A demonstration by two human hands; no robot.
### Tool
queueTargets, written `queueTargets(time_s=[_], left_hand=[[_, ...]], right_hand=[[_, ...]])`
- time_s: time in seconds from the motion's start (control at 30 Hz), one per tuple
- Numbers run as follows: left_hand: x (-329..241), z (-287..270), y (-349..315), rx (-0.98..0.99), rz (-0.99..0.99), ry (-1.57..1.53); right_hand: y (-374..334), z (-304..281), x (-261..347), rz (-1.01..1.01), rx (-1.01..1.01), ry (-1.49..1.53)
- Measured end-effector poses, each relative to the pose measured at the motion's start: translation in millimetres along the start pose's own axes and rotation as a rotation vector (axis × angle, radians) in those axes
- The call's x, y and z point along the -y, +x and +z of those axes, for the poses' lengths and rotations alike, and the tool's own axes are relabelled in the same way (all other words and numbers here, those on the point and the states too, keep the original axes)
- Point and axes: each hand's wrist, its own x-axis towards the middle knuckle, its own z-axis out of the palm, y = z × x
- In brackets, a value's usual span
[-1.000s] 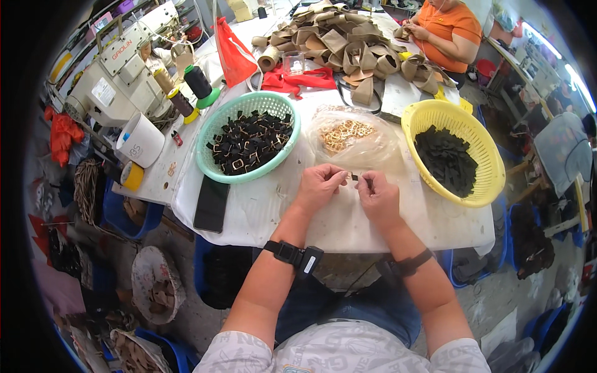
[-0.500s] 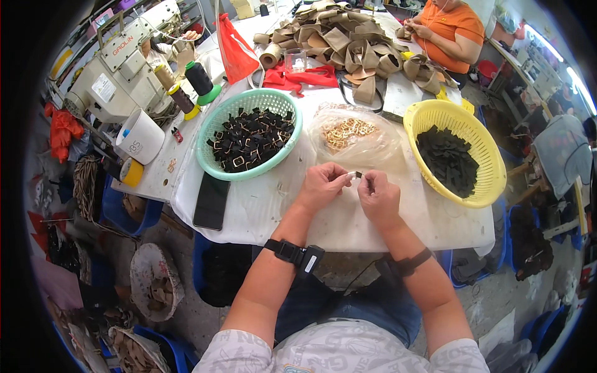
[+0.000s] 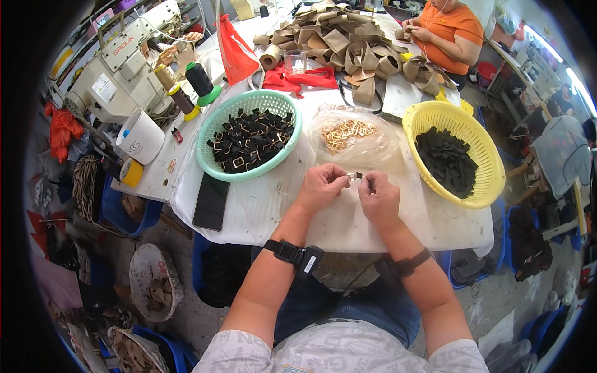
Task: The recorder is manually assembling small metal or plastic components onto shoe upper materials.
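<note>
My left hand [image 3: 321, 188] pinches a small metal buckle [image 3: 352, 176] over the near part of the white table. Facing it, my right hand [image 3: 379, 198] is closed on a short black strap piece [image 3: 359, 175] that meets the buckle; most of the strap is hidden by the fingers. Beyond my hands lies a clear plastic bag [image 3: 379, 152] of loose gold buckles [image 3: 348, 133]. To the left, a mint-green basket [image 3: 208, 163] holds black straps fitted with gold buckles [image 3: 252, 140]. On the right stands a yellow basket [image 3: 494, 171] of plain black strap pieces [image 3: 446, 161].
A dark phone [image 3: 211, 202] lies by the green basket. Sewing machine [image 3: 109, 87], thread spools [image 3: 198, 81] and a white bucket [image 3: 142, 140] stand at left. Brown pieces [image 3: 348, 40] are heaped at the back, near a person in orange [image 3: 454, 31].
My hands stay almost in place, with the buckle and strap still between them. The hands of a person behind the sewing machine have shifted a little.
</note>
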Motion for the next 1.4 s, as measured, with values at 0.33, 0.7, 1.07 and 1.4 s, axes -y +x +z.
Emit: queueTargets(time_s=[0.33,0.7,1.07,1.4], left_hand=[[1,-2,0,-0.006,0.0,-0.047],[3,-8,0,0.114,-0.015,-0.118],[0,-9,0,0.132,-0.009,-0.091],[3,-8,4,0.054,-0.013,-0.123]], right_hand=[[5,-5,0,0.609,0.185,0.666],[15,-15,-14,0.839,0.457,1.052],[12,-13,-17,0.844,0.398,1.027],[4,-11,-1,0.582,0.059,0.551]])
